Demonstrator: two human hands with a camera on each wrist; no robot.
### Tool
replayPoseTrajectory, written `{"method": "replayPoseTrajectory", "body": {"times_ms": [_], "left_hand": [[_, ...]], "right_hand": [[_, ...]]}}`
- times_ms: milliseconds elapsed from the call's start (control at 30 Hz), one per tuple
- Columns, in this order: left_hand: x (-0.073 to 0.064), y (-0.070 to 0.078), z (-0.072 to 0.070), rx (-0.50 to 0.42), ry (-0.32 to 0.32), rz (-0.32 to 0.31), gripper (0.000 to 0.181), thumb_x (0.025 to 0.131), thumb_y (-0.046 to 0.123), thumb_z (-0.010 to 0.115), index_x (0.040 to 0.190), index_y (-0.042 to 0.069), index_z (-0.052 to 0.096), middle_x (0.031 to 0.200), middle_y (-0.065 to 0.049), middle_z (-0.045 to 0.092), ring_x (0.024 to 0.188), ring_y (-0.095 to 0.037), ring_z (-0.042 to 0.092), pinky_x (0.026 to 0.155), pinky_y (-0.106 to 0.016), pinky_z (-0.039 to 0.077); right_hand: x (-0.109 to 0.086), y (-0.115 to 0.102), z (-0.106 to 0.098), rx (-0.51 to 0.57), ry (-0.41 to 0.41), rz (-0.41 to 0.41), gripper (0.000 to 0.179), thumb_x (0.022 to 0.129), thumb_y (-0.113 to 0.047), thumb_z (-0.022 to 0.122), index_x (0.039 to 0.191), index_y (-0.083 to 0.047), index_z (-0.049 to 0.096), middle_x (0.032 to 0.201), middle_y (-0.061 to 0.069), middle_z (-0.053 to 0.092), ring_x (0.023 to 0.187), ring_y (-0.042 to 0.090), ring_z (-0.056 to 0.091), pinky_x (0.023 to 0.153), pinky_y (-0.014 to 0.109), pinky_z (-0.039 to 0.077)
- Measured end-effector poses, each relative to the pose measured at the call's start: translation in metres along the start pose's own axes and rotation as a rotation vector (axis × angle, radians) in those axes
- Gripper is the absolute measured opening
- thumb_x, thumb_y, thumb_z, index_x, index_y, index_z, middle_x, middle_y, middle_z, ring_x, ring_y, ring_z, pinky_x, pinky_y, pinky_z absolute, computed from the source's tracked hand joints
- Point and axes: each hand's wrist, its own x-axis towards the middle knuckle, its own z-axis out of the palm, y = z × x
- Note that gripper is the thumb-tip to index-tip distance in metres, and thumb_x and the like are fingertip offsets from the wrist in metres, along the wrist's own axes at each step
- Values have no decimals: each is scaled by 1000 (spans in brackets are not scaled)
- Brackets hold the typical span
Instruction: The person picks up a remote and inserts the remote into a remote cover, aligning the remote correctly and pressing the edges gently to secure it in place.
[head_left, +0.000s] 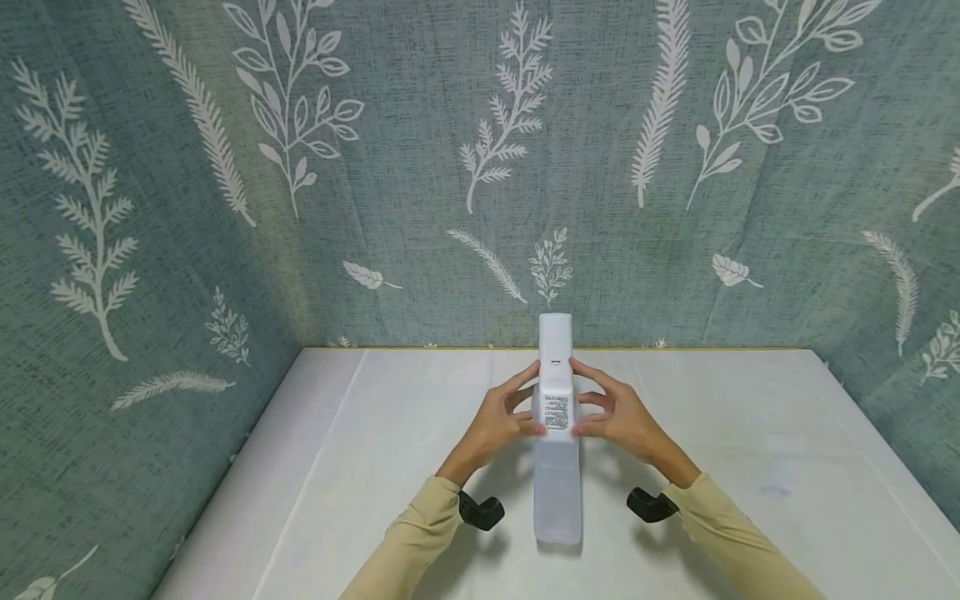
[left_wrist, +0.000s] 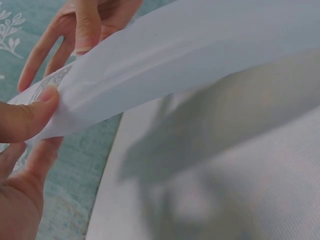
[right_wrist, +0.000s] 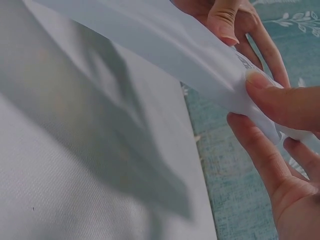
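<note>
As the head camera looks down past my arms, a white tabletop (head_left: 360, 467) stretches out, its far edge meeting grey-green cloth (head_left: 420, 167) printed with pale leaves and fronds; the same cloth walls the left and right sides. Over the middle, toward the far edge, I hold a slim white device (head_left: 556, 375) with a printed label (head_left: 557, 412). My left hand (head_left: 495, 421) pinches it from the left and my right hand (head_left: 621, 421) from the right, thumbs nearest me, other fingers toward the far end. A translucent cover (head_left: 558, 492) runs from it toward me. A black wrist camera (head_left: 483, 512) sits by my pale yellow left cuff (head_left: 433, 504).

In the left wrist view, the cover passes above the tabletop, with a broad soft shadow (left_wrist: 195, 135) on the white surface. My left thumb presses on top, fingers underneath.

In the right wrist view, my right thumb and fingers pinch the same way; the tabletop shows a fine weave, and the cloth lies beyond its edge.
</note>
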Motion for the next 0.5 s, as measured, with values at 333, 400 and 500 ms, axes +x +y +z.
{"method": "replayPoseTrajectory", "body": {"times_ms": [333,400,500], "left_hand": [[5,-10,-2,-35,4,14,92,67,-29,64,146,7,35,152,-4,31,134,-30,35,99,-45,44],[7,-15,-3,-40,9,19,92,67,-28,65,146,9,36,151,-3,32,134,-29,36,99,-45,43],[9,-22,-4,-37,13,34,93,67,-27,66,145,14,38,151,0,33,133,-26,37,99,-44,44]], "right_hand": [[0,-1,0,-18,11,-28,93,70,10,77,149,-12,31,150,16,27,111,34,55,75,39,57],[0,0,0,-17,10,-28,93,70,11,76,149,-11,31,149,17,27,111,33,56,75,39,57],[0,-2,0,-13,13,-23,93,70,11,76,149,-12,32,150,17,27,113,35,54,76,39,57]]}}
